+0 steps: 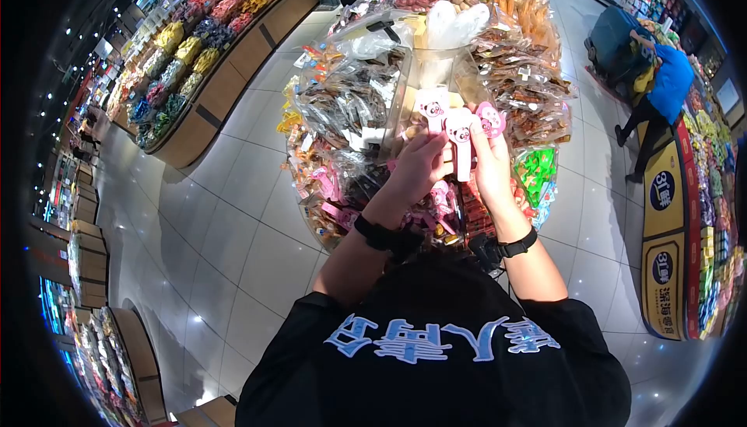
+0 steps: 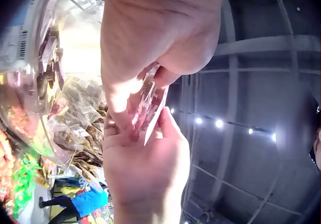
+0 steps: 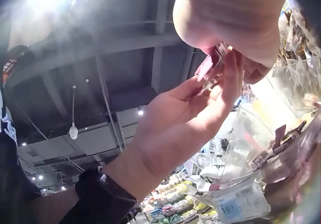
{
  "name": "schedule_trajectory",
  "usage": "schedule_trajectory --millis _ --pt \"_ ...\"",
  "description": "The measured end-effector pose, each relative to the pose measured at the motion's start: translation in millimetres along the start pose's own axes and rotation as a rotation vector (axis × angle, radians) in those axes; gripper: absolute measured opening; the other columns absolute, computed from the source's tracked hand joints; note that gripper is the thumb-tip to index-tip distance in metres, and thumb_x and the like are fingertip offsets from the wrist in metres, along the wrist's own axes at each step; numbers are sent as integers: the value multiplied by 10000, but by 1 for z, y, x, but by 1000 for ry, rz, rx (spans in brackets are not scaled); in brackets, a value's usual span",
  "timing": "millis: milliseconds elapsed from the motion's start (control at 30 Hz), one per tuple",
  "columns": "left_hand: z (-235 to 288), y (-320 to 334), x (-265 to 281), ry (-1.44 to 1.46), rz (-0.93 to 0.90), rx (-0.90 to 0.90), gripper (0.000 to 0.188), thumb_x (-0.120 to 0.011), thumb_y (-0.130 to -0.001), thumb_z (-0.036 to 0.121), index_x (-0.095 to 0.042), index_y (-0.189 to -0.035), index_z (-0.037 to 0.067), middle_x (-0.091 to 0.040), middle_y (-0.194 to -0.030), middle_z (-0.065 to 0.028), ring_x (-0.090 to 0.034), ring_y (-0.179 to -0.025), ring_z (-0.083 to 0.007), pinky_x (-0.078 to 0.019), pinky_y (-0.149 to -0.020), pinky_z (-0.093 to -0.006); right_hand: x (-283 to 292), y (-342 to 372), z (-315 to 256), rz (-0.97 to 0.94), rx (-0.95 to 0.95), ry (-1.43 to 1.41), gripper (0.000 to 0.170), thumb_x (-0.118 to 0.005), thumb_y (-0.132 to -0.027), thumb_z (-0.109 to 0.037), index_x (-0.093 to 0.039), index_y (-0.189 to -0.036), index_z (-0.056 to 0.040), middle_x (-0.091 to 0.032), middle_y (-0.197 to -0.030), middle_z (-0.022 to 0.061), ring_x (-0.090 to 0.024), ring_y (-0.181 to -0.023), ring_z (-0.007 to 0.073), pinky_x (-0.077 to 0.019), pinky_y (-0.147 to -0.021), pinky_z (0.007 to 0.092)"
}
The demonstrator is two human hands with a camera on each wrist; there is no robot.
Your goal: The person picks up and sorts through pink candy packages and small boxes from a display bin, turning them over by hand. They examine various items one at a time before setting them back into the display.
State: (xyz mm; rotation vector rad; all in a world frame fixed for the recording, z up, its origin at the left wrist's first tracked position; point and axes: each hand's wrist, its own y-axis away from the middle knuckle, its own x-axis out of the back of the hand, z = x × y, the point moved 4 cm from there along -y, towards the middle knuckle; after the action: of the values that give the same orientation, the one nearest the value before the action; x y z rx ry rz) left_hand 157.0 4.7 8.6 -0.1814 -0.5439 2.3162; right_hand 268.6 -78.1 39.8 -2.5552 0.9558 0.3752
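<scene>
In the head view my left hand (image 1: 420, 166) and right hand (image 1: 490, 166) come together over a heaped display of packets. Between them they pinch a pink-and-white panda-printed packet (image 1: 461, 138) with a narrow strip hanging down. A second panda packet (image 1: 433, 108) shows just beyond the left fingers, and a rounder pink one (image 1: 490, 120) at the right fingertips. The left wrist view has the held packet (image 2: 154, 114) edge-on, its clear wrap shiny, with the right hand (image 2: 145, 169) below. From the right wrist, the pink packet (image 3: 209, 67) is partly hidden by fingers of the left hand (image 3: 180, 128).
Clear bins with wrapped snacks (image 1: 342, 108) surround the hands, with more brown packets (image 1: 521, 69) at right and green packets (image 1: 537, 169) near the right forearm. A person in a blue top (image 1: 671, 81) bends by the right shelf. Tiled floor (image 1: 226, 217) runs left of the display.
</scene>
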Motion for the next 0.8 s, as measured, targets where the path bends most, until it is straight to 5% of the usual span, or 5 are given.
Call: schedule_trajectory --millis 67,200,300,467,800 --pt "-16 2 -1 34 6 78 129 -617 -1027 196 -609 -993 72 -518 -852 36 -487 -723 -44 -457 -626 -256 -2 5 1 -36 -96 -44 366 -487 -1070 -194 -539 -1356 27 -663 -1233 152 -650 -1107 212 -508 -966 348" --pt "-5 6 7 314 -67 544 115 -596 -998 80 -621 -1076 -1 -587 -889 -3 -538 -732 -106 -469 -654 -277 -1 1 1 -117 -30 589 443 -467 -1044 -275 -536 -1332 54 -628 -1226 301 -608 -1174 428 -461 -1027 459" --pt "6 0 3 364 -49 538 164 -515 -1051 196 -623 -1049 72 -566 -819 29 -502 -662 -70 -430 -597 -255 2 -3 8 -272 -26 896 464 -452 -1045 -304 -552 -1286 80 -622 -1219 317 -590 -1173 463 -453 -1027 490" --pt "-3 -10 1 421 109 533 295 -505 -1059 271 -532 -1217 24 -626 -966 -40 -596 -726 -101 -511 -644 -253 2 -8 18 -328 151 1013 510 -465 -1038 -364 -590 -1227 94 -643 -1134 318 -605 -1122 471 -461 -1004 494" --pt "-15 -27 8 193 292 580 236 -611 -965 81 -479 -1159 48 -567 -791 -31 -537 -583 -109 -460 -503 -261 31 -24 19 -161 278 1545 511 -624 -933 -270 -548 -1350 15 -632 -1193 216 -655 -1051 406 -573 -858 492"
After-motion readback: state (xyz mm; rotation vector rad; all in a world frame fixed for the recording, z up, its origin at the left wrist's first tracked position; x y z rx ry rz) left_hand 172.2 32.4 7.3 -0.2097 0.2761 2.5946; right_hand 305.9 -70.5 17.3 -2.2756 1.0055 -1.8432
